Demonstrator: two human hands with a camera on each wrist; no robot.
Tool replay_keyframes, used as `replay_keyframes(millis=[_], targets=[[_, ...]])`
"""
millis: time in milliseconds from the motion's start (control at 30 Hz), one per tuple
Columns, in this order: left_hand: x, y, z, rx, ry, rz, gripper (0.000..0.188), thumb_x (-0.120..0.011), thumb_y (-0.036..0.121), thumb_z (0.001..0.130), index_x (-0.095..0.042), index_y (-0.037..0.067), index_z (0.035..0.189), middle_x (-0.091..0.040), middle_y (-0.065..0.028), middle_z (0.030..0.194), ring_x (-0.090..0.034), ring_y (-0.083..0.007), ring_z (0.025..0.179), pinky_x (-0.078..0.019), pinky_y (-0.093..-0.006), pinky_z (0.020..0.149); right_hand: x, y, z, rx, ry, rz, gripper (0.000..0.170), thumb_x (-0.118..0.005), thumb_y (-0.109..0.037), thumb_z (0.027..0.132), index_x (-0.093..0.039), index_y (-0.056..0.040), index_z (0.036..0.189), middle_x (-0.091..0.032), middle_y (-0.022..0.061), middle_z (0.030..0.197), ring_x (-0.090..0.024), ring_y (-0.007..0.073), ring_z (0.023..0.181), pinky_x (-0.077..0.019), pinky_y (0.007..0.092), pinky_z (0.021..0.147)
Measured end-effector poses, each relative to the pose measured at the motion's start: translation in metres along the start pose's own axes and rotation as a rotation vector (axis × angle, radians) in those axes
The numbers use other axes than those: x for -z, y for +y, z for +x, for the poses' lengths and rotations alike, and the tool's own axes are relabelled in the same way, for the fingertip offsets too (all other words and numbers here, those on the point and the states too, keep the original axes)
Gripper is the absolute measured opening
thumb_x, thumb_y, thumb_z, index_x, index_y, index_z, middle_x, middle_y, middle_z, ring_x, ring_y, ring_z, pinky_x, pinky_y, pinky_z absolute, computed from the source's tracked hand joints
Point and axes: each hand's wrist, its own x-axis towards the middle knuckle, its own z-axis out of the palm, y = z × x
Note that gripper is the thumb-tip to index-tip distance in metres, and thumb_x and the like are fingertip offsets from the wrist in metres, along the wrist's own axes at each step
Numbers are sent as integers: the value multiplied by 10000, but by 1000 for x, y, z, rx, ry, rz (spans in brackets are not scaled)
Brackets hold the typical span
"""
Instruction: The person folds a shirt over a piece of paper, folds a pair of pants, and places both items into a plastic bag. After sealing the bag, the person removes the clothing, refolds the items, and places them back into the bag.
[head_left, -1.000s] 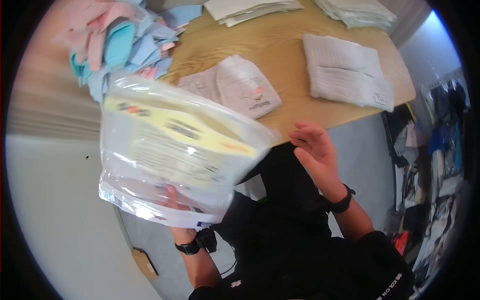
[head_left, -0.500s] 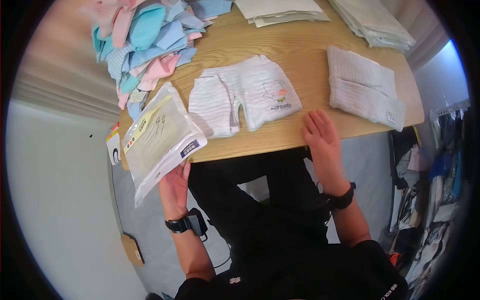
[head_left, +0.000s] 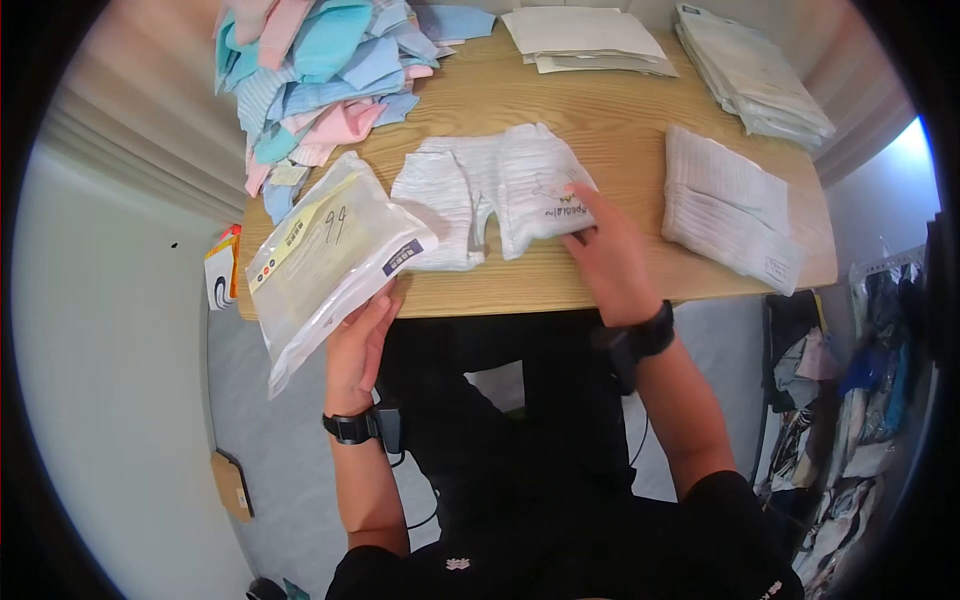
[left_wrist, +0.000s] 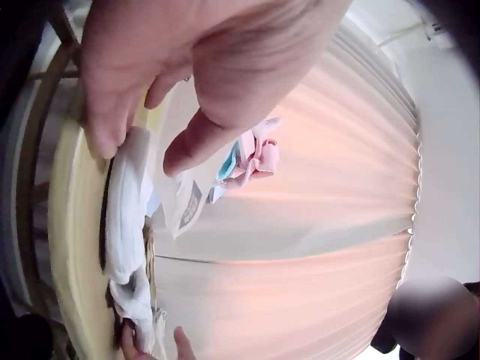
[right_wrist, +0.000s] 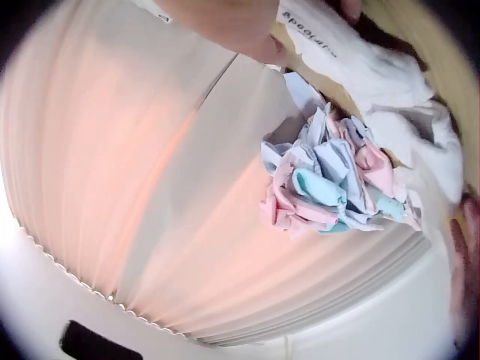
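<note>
My left hand (head_left: pixel 358 350) holds a flat, whitish plastic bag (head_left: pixel 325 285) by its near edge, thumb on one face and fingers on the other. The bag has a yellow band, handwritten marks and a dark blue label, and it overlaps the left leg of a pair of white ribbed shorts (head_left: pixel 480 165). The shorts lie flat on the wooden table (head_left: pixel 520 290), a printed picture and lettering on one leg. My right hand (head_left: pixel 615 260) is at that printed leg, thumb at its edge and fingers over the print. In the left wrist view its thumb and raised finger stand apart around the cloth (left_wrist: pixel 126 217).
A folded white ribbed garment (head_left: pixel 730 205) lies at the right. A heap of pink, blue and teal clothes (head_left: pixel 340 90) sits back left. Flat white packs (head_left: pixel 590 35) and stacked plastic bags (head_left: pixel 750 75) lie along the back. Curtains (head_left: pixel 130 130) hang behind the left side.
The bag, raised and blurred at first, has come down in my left hand beside the shorts. My right hand has moved from the table's front edge onto the printed leg.
</note>
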Motion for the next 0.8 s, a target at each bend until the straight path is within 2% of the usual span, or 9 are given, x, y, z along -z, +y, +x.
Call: replay_keyframes(millis=[133, 233, 333, 467, 600, 700, 800], targets=[[-11, 4, 2, 105, -75, -162, 561, -631, -16, 963, -468, 11, 1499, -530, -184, 1498, -522, -323, 1385, -447, -459, 1155, 7, 16, 15, 93, 80, -39, 428, -737, -84, 912, -574, -37, 1305, -654, 48, 1233, -612, 162, 1156, -481, 345, 985], [-17, -4, 4, 121, -173, -169, 614, -600, 53, 987, -375, -8, 1555, -436, -253, 1550, -420, -376, 1465, -404, -487, 1189, 13, 5, 2, 218, 68, -34, 456, -741, -39, 892, -562, -33, 1311, -654, 52, 1224, -629, 150, 1116, -498, 322, 953], [-44, -5, -5, 159, -252, -73, 626, -566, 67, 999, -341, -5, 1578, -405, -243, 1576, -404, -371, 1476, -401, -475, 1181, 16, -3, -29, 379, 120, -102, 465, -734, -7, 884, -551, -26, 1311, -654, 58, 1198, -635, 140, 1083, -511, 306, 933], [-77, -18, -8, 251, -328, -81, 580, -542, 85, 1010, -380, -37, 1554, -438, -224, 1562, -431, -336, 1462, -407, -439, 1164, 17, -10, -66, 608, 204, -277, 463, -728, 12, 881, -547, -21, 1306, -650, 57, 1170, -624, 136, 1073, -517, 310, 938], [-90, -37, -10, 271, -362, -11, 530, -544, 95, 1012, -443, -64, 1507, -464, -202, 1548, -454, -298, 1445, -412, -421, 1154, -7, -14, -79, 796, 118, -451, 546, -757, 4, 854, -533, -37, 1351, -581, 105, 1305, -601, 159, 1139, -518, 309, 947], [-95, -38, -11, 306, -332, -84, 497, -539, 95, 1017, -470, -57, 1484, -487, -181, 1531, -471, -280, 1429, -419, -412, 1147, -11, -13, -82, 561, -175, -661, 622, -791, -11, 817, -529, -43, 1380, -534, 136, 1374, -572, 255, 1231, -494, 346, 1009], [-94, -38, -6, 290, -324, -127, 465, -529, 96, 1026, -485, -44, 1466, -516, -156, 1501, -483, -261, 1418, -428, -398, 1138, 13, -17, -64, 883, -273, -1281, 641, -805, -135, 838, -531, -67, 1414, -512, 144, 1437, -527, 373, 1312, -399, 469, 1128]])
